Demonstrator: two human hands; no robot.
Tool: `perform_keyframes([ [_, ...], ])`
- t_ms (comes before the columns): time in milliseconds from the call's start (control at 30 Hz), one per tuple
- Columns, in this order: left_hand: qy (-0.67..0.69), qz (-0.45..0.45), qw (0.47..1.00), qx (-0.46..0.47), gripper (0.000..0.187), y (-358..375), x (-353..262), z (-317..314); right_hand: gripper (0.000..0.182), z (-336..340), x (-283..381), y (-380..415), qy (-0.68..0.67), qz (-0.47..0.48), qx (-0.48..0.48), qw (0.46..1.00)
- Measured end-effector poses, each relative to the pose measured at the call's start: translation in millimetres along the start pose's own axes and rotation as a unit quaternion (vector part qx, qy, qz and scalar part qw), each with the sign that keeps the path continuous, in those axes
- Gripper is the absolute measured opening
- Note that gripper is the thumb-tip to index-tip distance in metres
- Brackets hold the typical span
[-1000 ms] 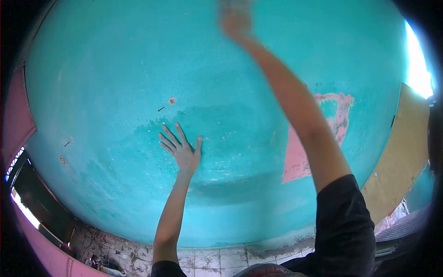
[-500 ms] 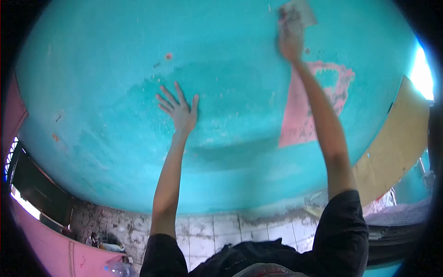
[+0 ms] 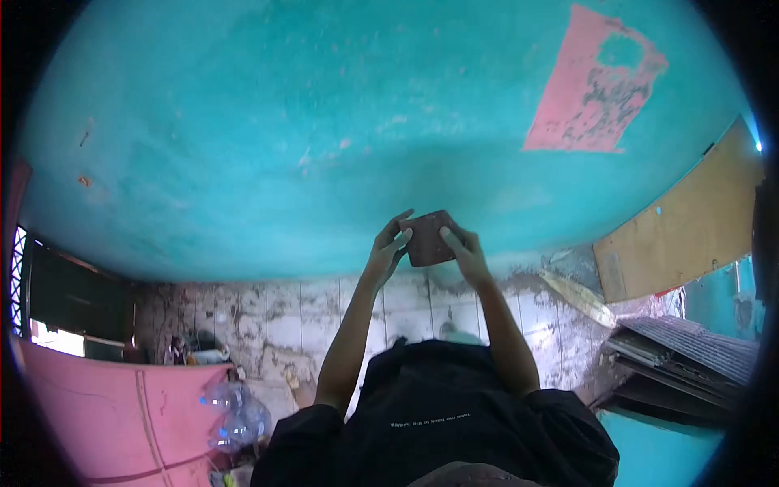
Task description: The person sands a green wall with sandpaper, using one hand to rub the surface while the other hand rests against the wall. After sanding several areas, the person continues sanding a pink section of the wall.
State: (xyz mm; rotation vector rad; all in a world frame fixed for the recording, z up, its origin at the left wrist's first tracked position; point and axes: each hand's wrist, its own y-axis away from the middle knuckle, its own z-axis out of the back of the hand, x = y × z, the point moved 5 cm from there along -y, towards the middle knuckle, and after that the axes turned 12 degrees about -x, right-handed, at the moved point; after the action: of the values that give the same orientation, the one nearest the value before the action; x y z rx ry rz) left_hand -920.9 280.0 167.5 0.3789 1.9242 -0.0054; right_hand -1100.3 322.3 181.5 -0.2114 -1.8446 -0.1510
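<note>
A small dark brown sheet of sandpaper [image 3: 428, 241] is held up in front of my body, its brown face towards me. My left hand [image 3: 389, 247] grips its left edge, with the thumb on the near face and the index finger reaching past the top corner. At the right edge, my right hand [image 3: 468, 250] pinches the sheet, thumb in front and the other fingers mostly hidden behind. Beyond both hands is the turquoise wall [image 3: 324, 203], with scuffs, pale specks and a pink patch [image 3: 560, 114] at the upper right.
Dirty white floor tiles [image 3: 320, 312] lie below the wall. Plastic bottles [image 3: 239, 422] and a pink panel [image 3: 89, 406] are at the lower left. On the right, a tan board [image 3: 682, 219] leans by the wall, near stacked corrugated sheets [image 3: 690, 345].
Both hands have come off the wall and down in front of my body. The sandpaper, earlier in my right hand high on the wall, is now held by both. The view has tilted down.
</note>
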Motion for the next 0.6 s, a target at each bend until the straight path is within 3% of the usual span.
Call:
perform_keyframes([
  [67, 0.044, -0.001, 0.999, -0.026, 0.053, 22.9, 11.1, 15.0, 0.041, 7.1, 3.3, 12.0, 0.053, 0.001, -0.001, 0.999],
  [133, 0.206, 0.066, 0.976, 0.003, 0.053, 37.4, 29.1, 32.0, 0.039, -1.5, 18.4, 24.7, 0.061, -0.011, 0.023, 0.998],
  [167, 0.289, 0.059, 0.955, 0.041, 0.051, 47.9, 32.8, 31.6, 0.039, -2.1, 12.6, 28.3, 0.063, -0.021, 0.020, 0.998],
  [200, 0.292, 0.068, 0.953, 0.035, 0.051, 59.3, 27.6, 24.1, 0.038, -4.3, 6.5, 33.7, 0.080, -0.027, 0.034, 0.996],
  [300, 0.355, 0.090, 0.928, 0.072, 0.065, 87.5, 8.1, 0.9, 0.036, -15.0, -3.2, 55.2, 0.111, -0.030, 0.019, 0.993],
  [367, 0.207, 0.064, 0.976, 0.037, 0.061, 93.9, 8.5, 5.5, 0.036, -17.8, -7.6, 63.5, 0.126, -0.023, -0.012, 0.992],
  [400, 0.208, 0.073, 0.975, 0.039, 0.061, 95.1, 12.5, 11.7, 0.036, -14.0, -9.9, 67.3, 0.156, -0.003, -0.044, 0.987],
  [467, 0.006, 0.162, 0.986, 0.023, 0.052, 97.6, 33.3, 24.7, 0.035, -4.4, -16.8, 75.1, 0.191, 0.009, -0.083, 0.978],
  [533, 0.010, 0.201, 0.979, 0.008, 0.046, 105.6, 44.7, 26.2, 0.033, 5.5, -26.7, 84.6, 0.268, 0.012, -0.088, 0.959],
  [600, -0.041, 0.155, 0.987, 0.004, 0.043, 108.0, 51.3, 27.6, 0.031, 3.1, -28.5, 93.0, 0.261, 0.029, -0.111, 0.958],
])
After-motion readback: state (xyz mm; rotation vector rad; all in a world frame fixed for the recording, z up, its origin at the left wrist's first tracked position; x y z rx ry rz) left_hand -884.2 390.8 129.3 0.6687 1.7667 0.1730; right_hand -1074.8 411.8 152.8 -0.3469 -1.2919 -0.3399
